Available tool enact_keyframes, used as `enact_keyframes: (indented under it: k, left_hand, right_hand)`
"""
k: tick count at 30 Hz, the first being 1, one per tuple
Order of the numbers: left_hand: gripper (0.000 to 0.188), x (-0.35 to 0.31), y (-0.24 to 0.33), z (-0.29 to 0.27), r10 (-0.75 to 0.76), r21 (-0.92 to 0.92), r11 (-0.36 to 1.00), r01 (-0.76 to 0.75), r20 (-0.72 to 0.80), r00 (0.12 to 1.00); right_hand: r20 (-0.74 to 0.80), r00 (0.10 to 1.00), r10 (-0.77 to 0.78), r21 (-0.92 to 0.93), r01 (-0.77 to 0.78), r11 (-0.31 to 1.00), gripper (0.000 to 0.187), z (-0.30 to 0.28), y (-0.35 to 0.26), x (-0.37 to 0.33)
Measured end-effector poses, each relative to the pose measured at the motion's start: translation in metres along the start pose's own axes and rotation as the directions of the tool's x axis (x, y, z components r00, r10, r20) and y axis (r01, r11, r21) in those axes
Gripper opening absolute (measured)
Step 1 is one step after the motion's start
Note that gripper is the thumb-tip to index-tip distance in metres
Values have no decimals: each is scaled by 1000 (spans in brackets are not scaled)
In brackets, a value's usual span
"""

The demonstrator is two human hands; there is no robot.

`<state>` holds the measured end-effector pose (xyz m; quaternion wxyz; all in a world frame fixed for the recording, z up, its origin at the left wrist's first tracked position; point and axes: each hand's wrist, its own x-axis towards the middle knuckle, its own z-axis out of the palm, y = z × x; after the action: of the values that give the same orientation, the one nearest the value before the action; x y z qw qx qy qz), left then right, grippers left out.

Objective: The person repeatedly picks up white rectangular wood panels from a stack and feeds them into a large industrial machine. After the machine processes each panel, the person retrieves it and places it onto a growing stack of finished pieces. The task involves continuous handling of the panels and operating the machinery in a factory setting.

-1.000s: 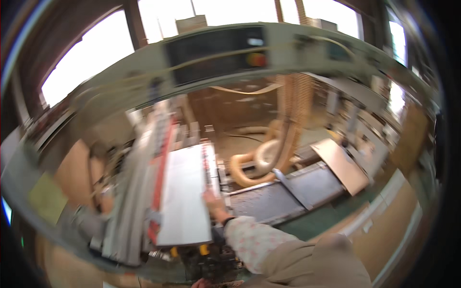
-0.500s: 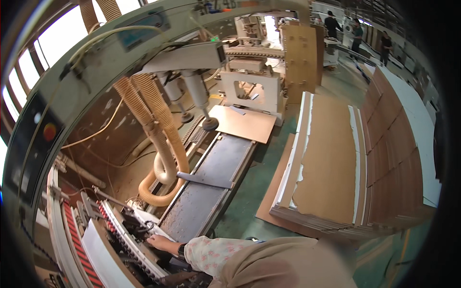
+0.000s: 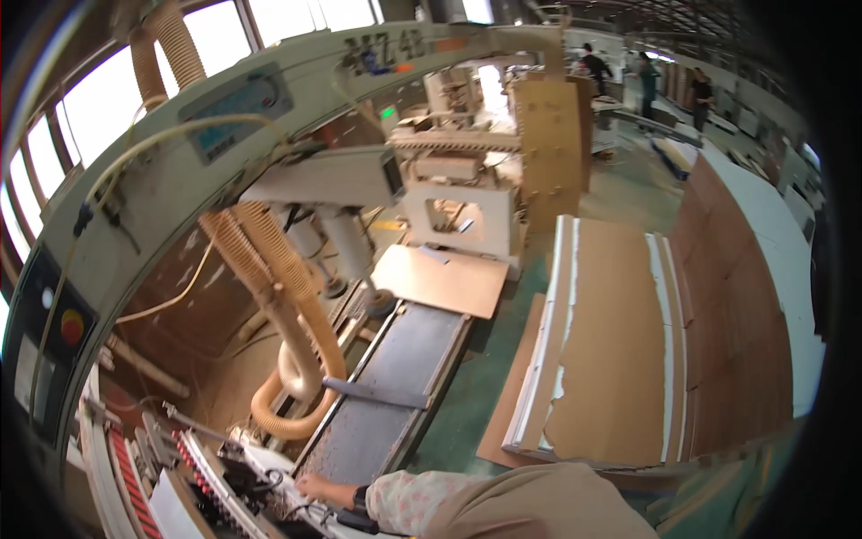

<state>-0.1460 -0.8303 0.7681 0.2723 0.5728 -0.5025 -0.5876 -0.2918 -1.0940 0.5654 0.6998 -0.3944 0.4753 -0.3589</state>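
Note:
My right hand [image 3: 321, 490], with a black band at its wrist and a pale floral sleeve, reaches in from the lower right. It lies over the near edge of a woodworking machine, next to white machine parts [image 3: 272, 463] and the near end of a dark belt [image 3: 400, 355]. The fingers look loosely stretched, and no held thing shows in them. A black part lies just under the wrist. Left of the hand run a row of red-tipped fittings [image 3: 193, 467] and a white panel [image 3: 175, 505]. My left hand is out of view.
A grey strip [image 3: 377, 393] crosses the belt; a wooden board [image 3: 440, 280] lies at its far end. Ribbed hoses [image 3: 278, 296] hang beneath the curved machine frame [image 3: 180, 148]. Stacked brown panels [image 3: 615, 341] stand on the right. Several people [image 3: 648, 83] are far off.
The view has tilted up, so the scene sits lower. My right hand has drawn back to the right, away from the red-tipped fittings.

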Motion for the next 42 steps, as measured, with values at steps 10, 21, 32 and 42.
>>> enact_keyframes:
  k: [10,21,32,42]
  left_hand:
    - [47,-13,61,-134,279,768,613,-184,7,960]
    - [56,104,7,-288,35,922,362,135,-158,987]
    - [63,183,-45,-280,517,927,193,321,-374,770]
    - [43,181,14,-254,467,887,259,382,-461,754]
  right_hand:
    - [191,978,-78,9,78,997,33,22,-52,-38]
    - [224,969,-102,95,83,992,33,10,-21,-61]
    - [159,974,158,177,-186,967,26,36,15,-71]
    - [322,910,262,129,-317,940,34,62,54,-38]
